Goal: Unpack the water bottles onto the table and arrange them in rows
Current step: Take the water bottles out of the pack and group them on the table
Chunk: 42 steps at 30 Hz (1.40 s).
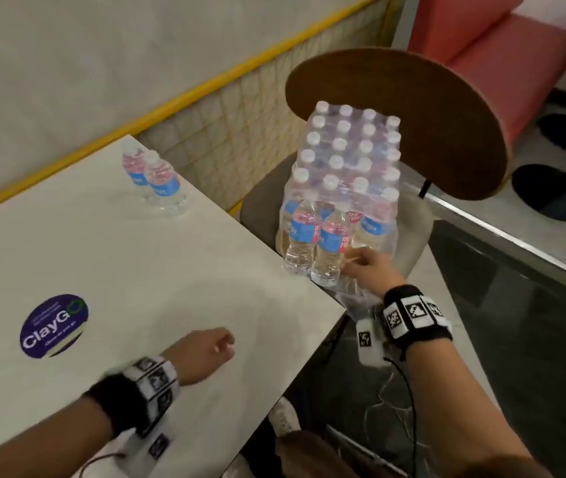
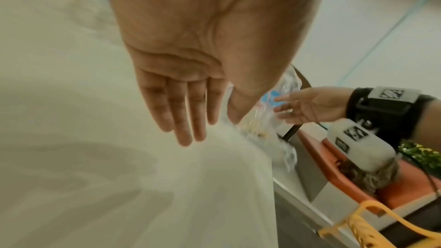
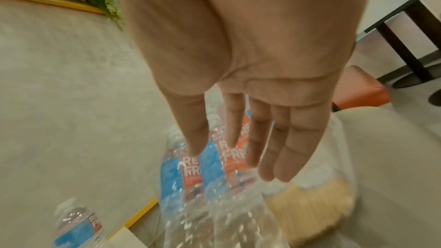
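A shrink-wrapped pack of water bottles (image 1: 347, 160) stands on a chair seat (image 1: 261, 208) beside the white table (image 1: 137, 270). Its wrap is torn at the near end, where two bottles (image 1: 312, 243) stand exposed. My right hand (image 1: 357, 263) reaches to the pack's near bottom corner with its fingers straight, holding nothing; the right wrist view shows the fingers (image 3: 269, 157) just over the blue and red labels (image 3: 210, 165). My left hand (image 1: 216, 346) hovers empty over the table's near right part, its fingers (image 2: 188, 120) straight. Two loose bottles (image 1: 157, 181) stand upright at the table's far edge.
The chair's round wooden back (image 1: 430, 108) rises behind the pack. A yellow-framed mesh partition (image 1: 240, 125) runs along the table's far side. A round ClayGo sticker (image 1: 54, 326) is on the table. A red bench (image 1: 502, 46) and black table bases (image 1: 550, 191) are at right.
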Available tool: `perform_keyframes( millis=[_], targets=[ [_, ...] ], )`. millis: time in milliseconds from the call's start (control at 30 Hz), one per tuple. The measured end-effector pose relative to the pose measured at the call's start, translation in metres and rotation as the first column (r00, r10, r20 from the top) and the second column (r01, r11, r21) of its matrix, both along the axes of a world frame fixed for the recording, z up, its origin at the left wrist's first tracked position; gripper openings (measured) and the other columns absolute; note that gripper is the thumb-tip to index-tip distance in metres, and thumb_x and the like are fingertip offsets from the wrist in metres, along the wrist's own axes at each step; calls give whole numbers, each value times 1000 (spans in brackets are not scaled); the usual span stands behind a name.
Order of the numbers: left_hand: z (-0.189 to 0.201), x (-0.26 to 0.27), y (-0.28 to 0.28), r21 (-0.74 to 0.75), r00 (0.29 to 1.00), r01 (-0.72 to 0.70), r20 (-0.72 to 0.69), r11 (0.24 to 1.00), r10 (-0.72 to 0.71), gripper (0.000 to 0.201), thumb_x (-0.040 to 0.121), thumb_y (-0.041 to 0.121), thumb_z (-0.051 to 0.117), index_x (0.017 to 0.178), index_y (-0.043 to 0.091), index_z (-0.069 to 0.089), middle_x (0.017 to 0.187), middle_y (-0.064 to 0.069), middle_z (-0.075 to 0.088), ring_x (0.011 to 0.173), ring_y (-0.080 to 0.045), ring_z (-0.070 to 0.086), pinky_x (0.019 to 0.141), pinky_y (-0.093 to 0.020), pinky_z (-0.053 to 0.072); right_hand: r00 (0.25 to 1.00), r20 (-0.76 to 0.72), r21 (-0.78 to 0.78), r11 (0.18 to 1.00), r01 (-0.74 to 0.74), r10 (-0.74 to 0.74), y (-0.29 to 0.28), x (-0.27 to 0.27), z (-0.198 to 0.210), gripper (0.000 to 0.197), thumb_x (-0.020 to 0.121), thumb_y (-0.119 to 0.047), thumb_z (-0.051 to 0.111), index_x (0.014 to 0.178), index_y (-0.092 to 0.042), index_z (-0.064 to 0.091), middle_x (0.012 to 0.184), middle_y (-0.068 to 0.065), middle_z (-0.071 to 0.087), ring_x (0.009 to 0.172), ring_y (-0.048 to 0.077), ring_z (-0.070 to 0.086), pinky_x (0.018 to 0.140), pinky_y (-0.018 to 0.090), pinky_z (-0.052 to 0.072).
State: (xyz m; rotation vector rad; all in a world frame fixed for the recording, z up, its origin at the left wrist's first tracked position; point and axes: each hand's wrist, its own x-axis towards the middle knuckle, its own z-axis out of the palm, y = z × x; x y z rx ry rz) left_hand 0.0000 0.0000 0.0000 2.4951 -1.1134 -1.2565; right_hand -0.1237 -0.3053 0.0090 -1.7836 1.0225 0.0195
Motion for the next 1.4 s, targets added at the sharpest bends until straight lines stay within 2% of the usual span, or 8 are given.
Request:
perform_keyframes(
  millis=[133, 233, 333, 500, 700, 933, 1100, 1400],
  targets=[
    [12, 36, -132, -352, 989, -119, 41, 928, 143, 41, 88, 35, 59, 121, 13, 53, 110, -2, 58, 96, -20, 59, 94, -31, 45, 997, 21, -33, 997, 69, -69, -28, 24, 10, 55, 82, -23, 71, 130, -15, 46, 107, 3, 53, 99, 20, 54, 92, 41, 50],
    [10, 49, -196, -463, 976, -193, -2, 865, 216, 54, 83, 28, 67, 129, 11, 45, 126, -6, 53, 113, -22, 56, 96, -34, 45, 998, 53, -15, 999, 41, -40, -32, 38, 11, 53, 84, -17, 69, 132, -12, 46, 99, -3, 56, 96, 16, 52, 85, 30, 47],
    [3, 54, -223, -479, 943, -324, -93, 816, 320, 75, 78, 30, 74, 138, 10, 33, 132, -8, 50, 116, -25, 56, 93, -30, 45, 996, 85, 24, 1000, 14, -16, -27, 48, 2, 62, 81, -15, 71, 134, -9, 40, 112, 5, 59, 101, 19, 57, 77, 25, 46],
    [0, 51, -216, -506, 921, -376, -108, 777, 375, 70, 79, 27, 74, 136, 11, 36, 125, -8, 58, 110, -25, 59, 88, -29, 46, 992, 122, -12, 999, 34, -32, -16, 49, -14, 74, 71, -19, 79, 132, -16, 37, 119, 3, 61, 103, 20, 61, 93, 36, 49],
    [10, 38, -132, -648, 914, -399, -230, 648, 333, 50, 75, 17, 78, 117, 14, 51, 110, 0, 63, 96, -8, 58, 84, -18, 44, 967, 185, -91, 983, -160, 175, 29, 43, 4, 66, 65, -6, 81, 115, -29, 43, 95, -13, 60, 88, 11, 63, 80, 25, 53],
    [2, 46, 55, -582, 843, -487, -119, 651, 524, 54, 72, 25, 79, 117, 26, 49, 112, 5, 60, 101, -13, 57, 85, -27, 46, 771, 239, -106, 805, -584, 590, 183, 72, 9, 64, 71, -14, 78, 126, -24, 45, 115, -5, 56, 98, 12, 53, 74, 16, 47],
    [7, 51, 190, -563, 611, -687, -106, 459, 785, 56, 72, 17, 80, 119, 26, 52, 105, 8, 60, 96, -9, 57, 83, -24, 40, 616, 276, -117, 662, -740, 738, 315, 104, -10, 65, 75, -17, 75, 131, -23, 44, 123, 0, 58, 100, 13, 52, 81, 21, 42],
    [10, 93, 285, -568, 234, -806, -49, 165, 971, 47, 82, 18, 70, 122, 12, 48, 109, -5, 58, 97, -23, 56, 82, -29, 41, 570, 290, -149, 625, -766, 769, 450, 184, -21, 72, 74, -9, 73, 138, -15, 38, 133, 11, 50, 123, 28, 46, 104, 39, 40]
  ],
)
